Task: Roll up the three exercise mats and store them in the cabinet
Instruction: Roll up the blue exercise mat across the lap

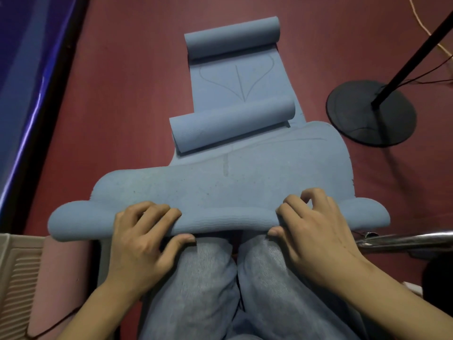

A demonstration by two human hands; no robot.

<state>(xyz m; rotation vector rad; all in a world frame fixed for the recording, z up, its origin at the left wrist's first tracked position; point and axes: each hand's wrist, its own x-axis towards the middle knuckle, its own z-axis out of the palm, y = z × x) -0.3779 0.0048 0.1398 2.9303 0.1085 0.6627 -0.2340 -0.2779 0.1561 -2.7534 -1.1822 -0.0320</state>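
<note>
Both hands, left hand point(144, 231) and right hand point(311, 222), grip the near rolled edge of a blue exercise mat point(220, 192) at lower centre; its roll axis runs left-right, unrolled length stretching away upward.

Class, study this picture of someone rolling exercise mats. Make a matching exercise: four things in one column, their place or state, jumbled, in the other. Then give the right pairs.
Things
1. near mat
2. far roll
3. black stand base
4. middle roll

Place or state
A. farthest from the person
B. gripped by left hand and right hand
C. on the floor, right of the mats
D. between the other two

Pairs: 1-B, 2-A, 3-C, 4-D
</note>
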